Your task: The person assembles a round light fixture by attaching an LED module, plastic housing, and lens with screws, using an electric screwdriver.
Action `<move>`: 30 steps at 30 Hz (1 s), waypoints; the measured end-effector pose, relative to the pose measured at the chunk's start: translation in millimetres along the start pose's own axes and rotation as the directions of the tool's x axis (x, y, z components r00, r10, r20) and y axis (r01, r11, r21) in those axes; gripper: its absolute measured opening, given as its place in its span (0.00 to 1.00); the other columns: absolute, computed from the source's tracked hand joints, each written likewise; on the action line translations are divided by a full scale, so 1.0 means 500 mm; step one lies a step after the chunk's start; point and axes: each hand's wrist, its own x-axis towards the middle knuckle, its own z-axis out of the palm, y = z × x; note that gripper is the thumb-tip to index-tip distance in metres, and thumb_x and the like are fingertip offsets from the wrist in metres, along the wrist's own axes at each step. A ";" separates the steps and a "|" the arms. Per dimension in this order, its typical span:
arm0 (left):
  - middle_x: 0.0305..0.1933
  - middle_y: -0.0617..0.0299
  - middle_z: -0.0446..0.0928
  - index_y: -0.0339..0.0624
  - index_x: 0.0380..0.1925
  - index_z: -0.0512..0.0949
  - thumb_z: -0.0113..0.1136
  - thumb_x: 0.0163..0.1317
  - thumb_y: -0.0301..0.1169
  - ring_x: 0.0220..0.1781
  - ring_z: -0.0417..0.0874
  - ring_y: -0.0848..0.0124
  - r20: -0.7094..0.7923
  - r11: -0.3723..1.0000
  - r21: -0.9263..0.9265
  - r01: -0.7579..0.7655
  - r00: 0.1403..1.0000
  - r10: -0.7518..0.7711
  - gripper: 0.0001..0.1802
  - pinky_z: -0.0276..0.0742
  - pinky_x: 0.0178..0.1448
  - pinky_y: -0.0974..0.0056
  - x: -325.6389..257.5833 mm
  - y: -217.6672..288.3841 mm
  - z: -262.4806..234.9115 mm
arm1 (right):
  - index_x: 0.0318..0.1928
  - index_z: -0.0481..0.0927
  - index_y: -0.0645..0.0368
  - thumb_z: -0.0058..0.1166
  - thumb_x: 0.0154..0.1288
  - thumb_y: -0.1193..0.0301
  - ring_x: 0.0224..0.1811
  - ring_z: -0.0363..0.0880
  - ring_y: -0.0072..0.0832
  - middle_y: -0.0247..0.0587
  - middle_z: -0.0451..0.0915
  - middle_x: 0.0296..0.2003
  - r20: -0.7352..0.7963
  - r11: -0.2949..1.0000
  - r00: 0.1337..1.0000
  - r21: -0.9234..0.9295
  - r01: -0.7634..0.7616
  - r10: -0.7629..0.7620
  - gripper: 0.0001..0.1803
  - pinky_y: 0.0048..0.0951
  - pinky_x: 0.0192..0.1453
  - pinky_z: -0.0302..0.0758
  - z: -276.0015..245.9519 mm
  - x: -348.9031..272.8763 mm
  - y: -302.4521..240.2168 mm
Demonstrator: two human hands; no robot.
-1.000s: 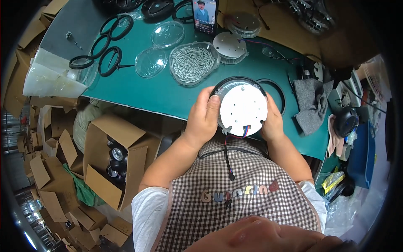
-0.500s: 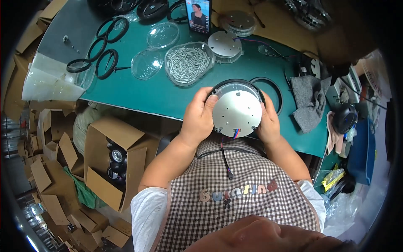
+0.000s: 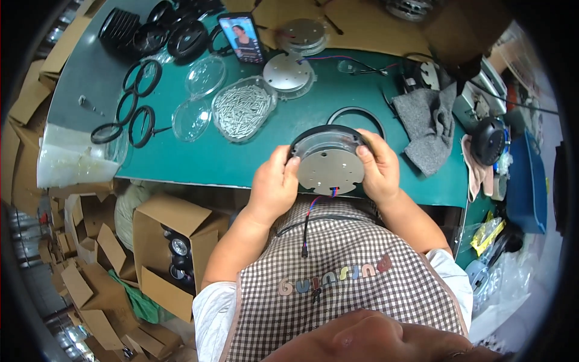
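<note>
Between both hands I hold a round lamp assembly [image 3: 330, 171], tilted, above the table's near edge. It has a flat silver metal disc, a clear cover under it and a black outer ring. Red, blue and black wires [image 3: 309, 218] come out near the disc's lower edge and hang over my apron, ending in a black plug. My left hand [image 3: 273, 183] grips the left rim with the thumb on top. On the opposite rim my right hand [image 3: 378, 170] is closed, thumb over the ring. A loose black ring [image 3: 354, 109] lies just beyond the assembly.
On the green table [image 3: 163, 158] are a clear dish of small silver screws or pins [image 3: 241, 110], clear round covers [image 3: 205, 75], a wired silver disc [image 3: 283, 72] and several black rings. A phone [image 3: 241, 39] stands behind. Grey cloth [image 3: 425, 130] lies right; cardboard boxes [image 3: 166, 289] stand lower left.
The assembly has tipped, so its disc looks flatter and darker and more of the clear cover shows. Both hands have kept their grip. The whole view has shifted and turned slightly.
</note>
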 end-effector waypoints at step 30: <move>0.33 0.57 0.84 0.32 0.44 0.78 0.54 0.71 0.32 0.30 0.85 0.72 0.221 0.898 -0.271 0.346 0.931 -0.291 0.12 0.81 0.37 0.66 0.049 0.045 0.057 | 0.46 0.80 0.62 0.60 0.62 0.69 0.34 0.83 0.52 0.55 0.83 0.34 -0.006 0.941 0.991 -0.313 -0.127 0.132 0.14 0.42 0.38 0.79 -0.054 -0.014 -0.004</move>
